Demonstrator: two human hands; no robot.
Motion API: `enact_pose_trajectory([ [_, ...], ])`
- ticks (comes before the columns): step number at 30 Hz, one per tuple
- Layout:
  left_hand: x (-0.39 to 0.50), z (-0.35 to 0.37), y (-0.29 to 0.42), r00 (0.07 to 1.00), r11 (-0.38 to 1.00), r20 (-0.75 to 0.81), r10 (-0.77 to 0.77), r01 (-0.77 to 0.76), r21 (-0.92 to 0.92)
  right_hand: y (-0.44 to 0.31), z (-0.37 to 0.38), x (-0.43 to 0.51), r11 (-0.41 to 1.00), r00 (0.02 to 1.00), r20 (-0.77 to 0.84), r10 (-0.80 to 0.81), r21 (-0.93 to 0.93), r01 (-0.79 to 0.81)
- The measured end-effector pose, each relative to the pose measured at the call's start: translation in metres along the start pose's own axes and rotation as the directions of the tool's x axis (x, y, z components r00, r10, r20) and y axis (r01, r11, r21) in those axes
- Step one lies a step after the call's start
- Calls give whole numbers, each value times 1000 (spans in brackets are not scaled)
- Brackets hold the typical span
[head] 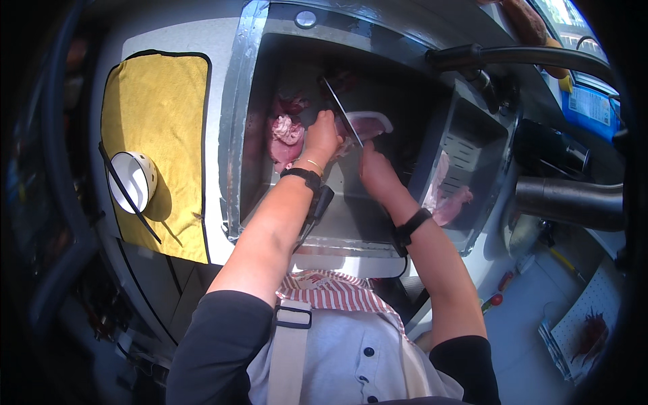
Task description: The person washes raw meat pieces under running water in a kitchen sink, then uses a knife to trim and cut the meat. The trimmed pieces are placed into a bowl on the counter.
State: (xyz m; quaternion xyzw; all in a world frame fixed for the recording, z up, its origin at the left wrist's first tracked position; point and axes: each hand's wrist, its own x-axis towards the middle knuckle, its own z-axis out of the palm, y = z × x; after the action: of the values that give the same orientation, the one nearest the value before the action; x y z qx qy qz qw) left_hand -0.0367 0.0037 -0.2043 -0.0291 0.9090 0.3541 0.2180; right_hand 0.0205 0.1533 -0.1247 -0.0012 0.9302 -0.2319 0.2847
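Observation:
My right hand (375, 169) grips a knife (340, 105) by its handle, inside a deep sink (349, 212). The blade slants up and left across a slab of raw meat (368, 124) with a pale fatty rim. Close against the blade's left side, my left hand (322, 135) holds the near end of this slab; its fingertips are partly hidden. Left of that hand lie more pieces of raw meat (286, 139) along the sink wall. A darker piece (345, 81) is in shadow beyond the knife.
A slotted side basin (463, 134) holds pale raw meat (450, 205). The faucet (536, 54) reaches over the right rear. On the left, a white bowl (132, 182) with a black stick (121, 183) across it rests on a yellow cloth (162, 101).

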Motion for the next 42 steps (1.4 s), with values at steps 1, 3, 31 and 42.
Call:
enact_pose_trajectory([
  [1,0,1,-2,1000,1000,0,21,-21,2,4,1,-12,999,999,29,31,-29,-30],
  [3,1,2,-4,998,998,-4,59,-59,4,9,-1,-26,999,998,37,43,-35,-42],
  [31,-4,-1,2,997,998,58,-50,52,-35,9,30,66,989,987,-85,-137,43,141],
  [42,5,-9,-15,991,992,92,-100,107,-71,27,36,7,994,989,97,110,-4,-110],
])
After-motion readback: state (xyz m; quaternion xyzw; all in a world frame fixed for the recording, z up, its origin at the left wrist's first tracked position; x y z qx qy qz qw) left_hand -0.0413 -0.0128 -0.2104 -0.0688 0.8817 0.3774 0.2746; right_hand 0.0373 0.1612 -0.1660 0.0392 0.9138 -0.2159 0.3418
